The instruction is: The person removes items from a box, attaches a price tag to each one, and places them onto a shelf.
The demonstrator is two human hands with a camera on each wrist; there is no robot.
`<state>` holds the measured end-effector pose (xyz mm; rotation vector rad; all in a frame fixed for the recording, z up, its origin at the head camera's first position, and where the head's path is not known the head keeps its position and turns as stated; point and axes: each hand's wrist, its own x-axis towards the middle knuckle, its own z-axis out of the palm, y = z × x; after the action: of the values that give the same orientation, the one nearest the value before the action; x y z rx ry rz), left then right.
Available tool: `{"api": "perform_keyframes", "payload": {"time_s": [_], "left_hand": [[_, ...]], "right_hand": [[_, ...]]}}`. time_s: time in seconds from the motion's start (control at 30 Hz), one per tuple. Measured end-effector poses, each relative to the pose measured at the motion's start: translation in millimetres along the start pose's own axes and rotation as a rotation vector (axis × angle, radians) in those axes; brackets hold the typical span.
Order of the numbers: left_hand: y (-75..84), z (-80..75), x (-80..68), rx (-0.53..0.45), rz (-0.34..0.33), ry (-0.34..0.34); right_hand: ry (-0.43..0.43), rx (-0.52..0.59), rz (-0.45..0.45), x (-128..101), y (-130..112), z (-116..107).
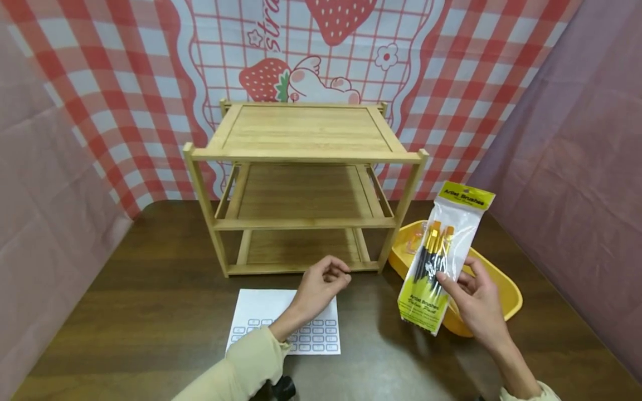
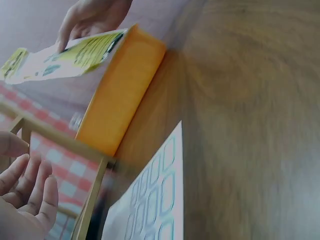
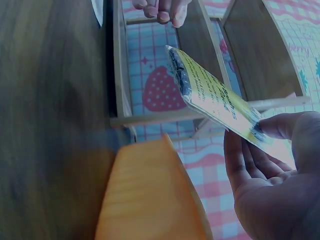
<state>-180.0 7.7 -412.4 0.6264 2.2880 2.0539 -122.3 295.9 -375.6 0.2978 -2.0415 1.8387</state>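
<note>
My right hand (image 1: 476, 301) pinches a packet of artist brushes (image 1: 463, 223) by its right edge, thumb in front and fingers behind. The packet is clear plastic with a yellow header and a yellow-green lower part; several dark-handled brushes show inside. It stands nearly upright above a yellow basket (image 1: 506, 284), overlapping it in the head view. My left hand (image 1: 318, 287) hovers over a white sheet of blue-framed labels (image 1: 266, 303), fingers loosely curled with nothing in them. In the left wrist view its fingers (image 2: 37, 185) are apart from the sheet.
A three-tier wooden shelf (image 1: 306, 131) stands at the back middle of the brown table (image 1: 125, 312). Inside the basket lies a small clear plastic item with orange on it (image 1: 416, 238). A red-checked strawberry cloth (image 1: 165, 83) hangs behind, with pink cloth (image 1: 567, 128) at the sides.
</note>
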Motion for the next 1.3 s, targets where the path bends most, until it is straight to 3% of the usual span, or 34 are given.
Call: {"api": "perform_keyframes", "payload": {"time_s": [0.2,0.43,0.73,1.03,1.3], "left_hand": [[-2.2,-21.7,-4.2,0.007,-0.024,0.031],[-7.6,-32.5,-8.9,0.003,-0.048,0.051],[-12.8,-48.8,-12.9,0.02,-0.069,0.1],[-17.4,-56.9,-18.4,0.072,-0.094,0.108],[-19.3,-71.6,-23.5,0.104,-0.103,0.146]], "right_hand": [[-0.039,-0.014,0.035,-9.7,2.9,9.2],[-0.133,-0.105,0.087,-21.2,8.1,19.3],[-0.263,-0.142,0.114,-31.2,14.9,32.0],[-0.348,-0.107,0.345,-32.9,19.6,42.3],[-0.449,-0.104,0.418,-32.4,27.8,44.4]]}}
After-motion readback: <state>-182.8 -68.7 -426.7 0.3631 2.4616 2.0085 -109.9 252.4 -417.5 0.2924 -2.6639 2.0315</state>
